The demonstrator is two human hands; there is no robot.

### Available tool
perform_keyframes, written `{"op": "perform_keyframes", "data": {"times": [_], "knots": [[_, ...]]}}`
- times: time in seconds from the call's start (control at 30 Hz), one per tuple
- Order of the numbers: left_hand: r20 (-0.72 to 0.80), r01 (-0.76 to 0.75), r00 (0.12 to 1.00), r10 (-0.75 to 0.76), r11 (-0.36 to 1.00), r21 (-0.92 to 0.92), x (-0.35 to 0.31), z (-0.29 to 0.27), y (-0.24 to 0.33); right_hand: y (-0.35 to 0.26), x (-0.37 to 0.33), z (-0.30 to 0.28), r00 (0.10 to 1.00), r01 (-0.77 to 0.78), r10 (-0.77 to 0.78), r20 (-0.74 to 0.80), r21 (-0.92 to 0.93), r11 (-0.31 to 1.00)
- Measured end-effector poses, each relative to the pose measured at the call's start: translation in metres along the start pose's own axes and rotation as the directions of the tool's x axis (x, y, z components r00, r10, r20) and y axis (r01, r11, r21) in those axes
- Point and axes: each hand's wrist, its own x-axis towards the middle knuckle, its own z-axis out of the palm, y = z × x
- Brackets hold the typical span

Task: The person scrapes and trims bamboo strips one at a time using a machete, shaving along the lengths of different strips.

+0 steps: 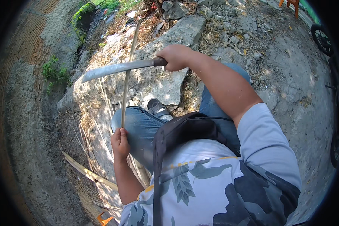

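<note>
My left hand (120, 143) is closed round the lower end of a long, thin bamboo strip (126, 90), which rises away from me over my left knee. In my right hand (176, 57) is the dark handle of a machete (116, 69), gripped with the arm stretched forward. The long, slightly curved blade points left and lies across the strip at about its middle. Whether the edge has entered the strip I cannot tell.
Split bamboo pieces (90, 172) lie on the ground by my left side. A broken concrete slab (173, 41) and rubble are ahead. A brick wall (26, 45) runs along the left. Motorcycle wheels (322, 39) and an orange plastic chair (292, 4) stand at the right.
</note>
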Motion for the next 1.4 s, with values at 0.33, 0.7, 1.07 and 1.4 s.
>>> {"op": "perform_keyframes", "data": {"times": [0.33, 0.7, 1.07, 1.4], "knots": [[0.339, 0.397, 0.911, -0.235, 0.721, -0.568, 0.001, -0.006, 0.036, -0.001, -0.015, 0.001, 0.950, 0.099, -0.100, -0.295, -0.016, 0.995], [0.581, 0.574, 0.803, -0.134, 0.437, -0.692, -0.028, -0.011, 0.022, -0.018, -0.017, 0.002, 0.886, 0.357, -0.402, -0.232, -0.211, 0.910], [0.560, 0.571, 0.811, -0.170, 0.440, -0.693, -0.036, -0.008, 0.022, -0.015, -0.023, -0.002, 0.927, 0.256, -0.271, -0.258, -0.092, 0.962], [0.495, 0.526, 0.843, -0.213, 0.520, -0.673, -0.037, -0.021, 0.033, 0.003, -0.015, -0.007, 0.954, 0.258, -0.262, -0.144, -0.047, 0.965]]}}
